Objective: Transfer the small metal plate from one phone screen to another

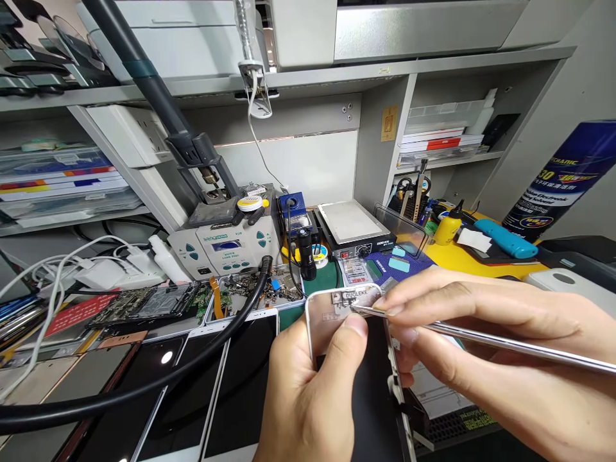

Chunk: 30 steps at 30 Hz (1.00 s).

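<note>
My left hand is closed round a phone-sized panel with a pale rim, its thumb pressed on the upper face. Near the panel's top edge shows a small patch with the word DUOLEKE. Pinched in my right hand is a thin metal tool, its tip touching the panel just above my left thumb. The fingers of my right hand rest against the panel's right side. A dark screen part with a metal edge lies below the hands; my left hand partly hides it.
Several phone screens lie at the left, crossed by a black hose. Behind stand a rework station, a tray of circuit boards and a heating plate. A spray can and yellow bottle are at the right.
</note>
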Tool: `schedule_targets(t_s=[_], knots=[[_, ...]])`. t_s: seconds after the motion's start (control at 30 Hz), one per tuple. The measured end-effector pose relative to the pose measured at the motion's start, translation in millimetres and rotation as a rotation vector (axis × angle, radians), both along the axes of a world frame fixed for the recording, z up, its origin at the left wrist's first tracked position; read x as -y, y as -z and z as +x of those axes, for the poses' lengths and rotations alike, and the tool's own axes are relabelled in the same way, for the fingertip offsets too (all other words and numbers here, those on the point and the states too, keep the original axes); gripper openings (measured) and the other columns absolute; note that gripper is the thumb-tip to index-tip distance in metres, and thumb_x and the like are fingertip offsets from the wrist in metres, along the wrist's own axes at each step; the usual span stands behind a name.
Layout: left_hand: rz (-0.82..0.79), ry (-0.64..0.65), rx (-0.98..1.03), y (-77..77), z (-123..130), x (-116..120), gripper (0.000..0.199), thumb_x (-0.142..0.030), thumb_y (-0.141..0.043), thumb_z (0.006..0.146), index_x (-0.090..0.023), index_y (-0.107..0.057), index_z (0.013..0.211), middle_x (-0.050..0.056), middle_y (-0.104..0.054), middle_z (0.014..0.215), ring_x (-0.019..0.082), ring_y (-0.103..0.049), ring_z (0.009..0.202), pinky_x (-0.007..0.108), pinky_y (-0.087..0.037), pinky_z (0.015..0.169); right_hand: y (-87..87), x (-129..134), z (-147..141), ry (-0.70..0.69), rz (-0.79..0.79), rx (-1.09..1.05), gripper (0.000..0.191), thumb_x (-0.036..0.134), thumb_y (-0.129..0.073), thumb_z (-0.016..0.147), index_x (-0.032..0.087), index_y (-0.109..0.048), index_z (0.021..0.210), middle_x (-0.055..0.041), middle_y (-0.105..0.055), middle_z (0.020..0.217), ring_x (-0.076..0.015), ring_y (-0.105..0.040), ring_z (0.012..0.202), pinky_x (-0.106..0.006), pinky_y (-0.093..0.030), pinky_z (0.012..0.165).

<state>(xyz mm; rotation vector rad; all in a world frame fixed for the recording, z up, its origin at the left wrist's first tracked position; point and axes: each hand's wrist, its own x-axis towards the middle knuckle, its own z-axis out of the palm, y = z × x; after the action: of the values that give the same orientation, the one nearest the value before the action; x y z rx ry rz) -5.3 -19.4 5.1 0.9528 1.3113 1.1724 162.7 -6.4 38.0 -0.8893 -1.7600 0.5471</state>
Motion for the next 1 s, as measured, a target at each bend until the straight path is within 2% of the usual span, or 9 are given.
schedule_targets(t_s=[0.1, 0.2, 0.3, 0.4, 0.57, 0.67, 0.73, 0.87, 1.0], knots=[[-0.013, -0.008, -0.009, 0.5, -0.9, 0.3, 0.038, -0.051, -0.076, 0.078, -0.021, -0.077, 0.102, 0.009, -0.078, 0.109, 0.038, -0.066, 0.111, 0.037, -0.054, 0.081, 0.3, 1.0, -1.0, -0.006, -0.04, -0.027, 0.012, 0.015, -0.076, 0.081, 0.026, -0.076, 0.076, 0.0028, -0.079, 0.082, -0.0113, -0.075, 0.062, -0.013, -0.061, 0.059], [-0.017, -0.014, 0.003, -0.9, -0.8, 1.0, 0.038, -0.05, -0.077, 0.078, -0.021, -0.077, 0.102, 0.009, -0.078, 0.109, 0.038, -0.066, 0.111, 0.038, -0.054, 0.08, 0.2, 1.4, -1.1, 0.017, -0.042, -0.03, 0.012, 0.015, -0.077, 0.08, 0.026, -0.077, 0.075, 0.0033, -0.08, 0.081, -0.011, -0.075, 0.065, -0.012, -0.061, 0.063], [-0.007, -0.009, 0.04, -3.1, 1.1, 2.3, 0.039, -0.049, -0.078, 0.077, -0.02, -0.076, 0.104, 0.009, -0.077, 0.11, 0.038, -0.065, 0.114, 0.037, -0.055, 0.083, -0.3, 0.1, -1.1, 0.03, -0.062, -0.04, 0.012, 0.015, -0.077, 0.08, 0.026, -0.078, 0.074, 0.0035, -0.08, 0.081, -0.0099, -0.075, 0.063, -0.009, -0.059, 0.058], [0.003, -0.001, 0.078, -4.4, 4.3, 3.6, 0.04, -0.048, -0.078, 0.077, -0.019, -0.076, 0.105, 0.009, -0.077, 0.11, 0.037, -0.065, 0.115, 0.037, -0.054, 0.085, 0.2, -1.4, -1.5, 0.011, -0.131, -0.087, 0.01, 0.017, -0.078, 0.079, 0.026, -0.078, 0.074, 0.0027, -0.08, 0.082, -0.0115, -0.074, 0.057, -0.013, -0.061, 0.052], [0.003, -0.016, 0.112, -5.7, 8.7, 4.0, 0.033, -0.047, -0.076, 0.08, -0.02, -0.076, 0.099, 0.007, -0.079, 0.101, 0.032, -0.071, 0.1, 0.035, -0.055, 0.081, 0.6, -0.9, -2.6, -0.052, -0.222, -0.176, 0.01, 0.015, -0.079, 0.079, 0.023, -0.076, 0.074, 0.0006, -0.078, 0.08, -0.0127, -0.07, 0.045, -0.018, -0.061, 0.044], [-0.005, 0.036, 0.147, -6.6, 9.5, 4.3, 0.033, -0.046, -0.075, 0.081, -0.02, -0.076, 0.102, 0.006, -0.08, 0.095, 0.031, -0.073, 0.092, 0.035, -0.055, 0.078, 0.0, -0.8, -2.9, -0.068, -0.223, -0.185, 0.01, 0.013, -0.079, 0.078, 0.023, -0.077, 0.076, 0.0001, -0.078, 0.081, -0.0134, -0.07, 0.045, -0.02, -0.062, 0.045], [-0.012, 0.05, 0.164, -6.9, 9.3, 4.6, 0.034, -0.047, -0.075, 0.081, -0.02, -0.076, 0.102, 0.006, -0.08, 0.094, 0.032, -0.073, 0.092, 0.035, -0.056, 0.078, -0.2, -1.4, -2.4, -0.042, -0.192, -0.162, 0.011, 0.014, -0.078, 0.079, 0.024, -0.076, 0.075, 0.0007, -0.078, 0.08, -0.0132, -0.07, 0.046, -0.019, -0.061, 0.045], [-0.041, -0.001, 0.148, -9.0, 5.7, 2.9, 0.032, -0.048, -0.076, 0.078, -0.021, -0.077, 0.096, 0.006, -0.08, 0.099, 0.034, -0.071, 0.101, 0.036, -0.055, 0.082, 1.3, -1.4, 1.0, 0.079, -0.009, -0.046, 0.012, 0.017, -0.079, 0.078, 0.026, -0.074, 0.072, 0.0003, -0.08, 0.078, -0.0161, -0.076, 0.065, -0.017, -0.063, 0.057], [-0.08, 0.075, 0.214, -14.5, -0.2, -3.6, 0.032, -0.044, -0.074, 0.08, -0.018, -0.078, 0.099, 0.006, -0.079, 0.088, 0.03, -0.071, 0.09, 0.036, -0.054, 0.08, 4.1, 3.1, 3.7, 0.128, 0.062, 0.04, 0.012, 0.018, -0.079, 0.078, 0.028, -0.073, 0.079, 0.0017, -0.082, 0.082, -0.0163, -0.077, 0.069, -0.018, -0.062, 0.06]])
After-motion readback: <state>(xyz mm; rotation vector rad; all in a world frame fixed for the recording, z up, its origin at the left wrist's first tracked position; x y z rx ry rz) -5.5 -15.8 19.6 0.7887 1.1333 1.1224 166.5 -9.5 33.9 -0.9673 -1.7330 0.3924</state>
